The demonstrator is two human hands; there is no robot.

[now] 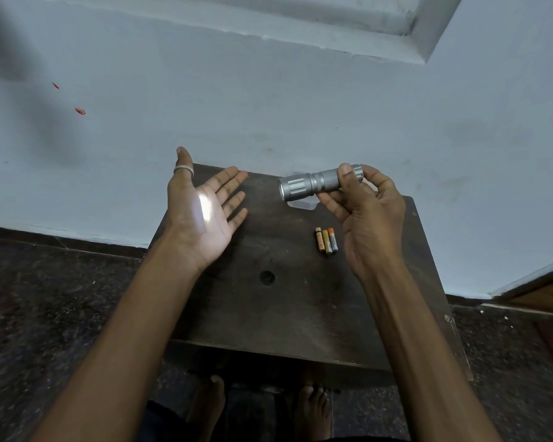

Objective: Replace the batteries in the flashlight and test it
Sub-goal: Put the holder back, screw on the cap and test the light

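Note:
My right hand (367,212) grips a silver flashlight (313,184) by its tail end, thumb on top, above the far side of a dark wooden table (284,307). Its lens points left. My left hand (205,208) is held open, palm up and facing the lens, with a bright patch of light on the palm and a silver ring on the thumb. Three small batteries (326,240) lie side by side on the table just left of my right wrist.
A clear plastic piece (302,205) lies on the table under the flashlight. The table stands against a pale blue wall (268,106). Dark speckled floor surrounds it, and my bare feet (259,409) show below the near edge.

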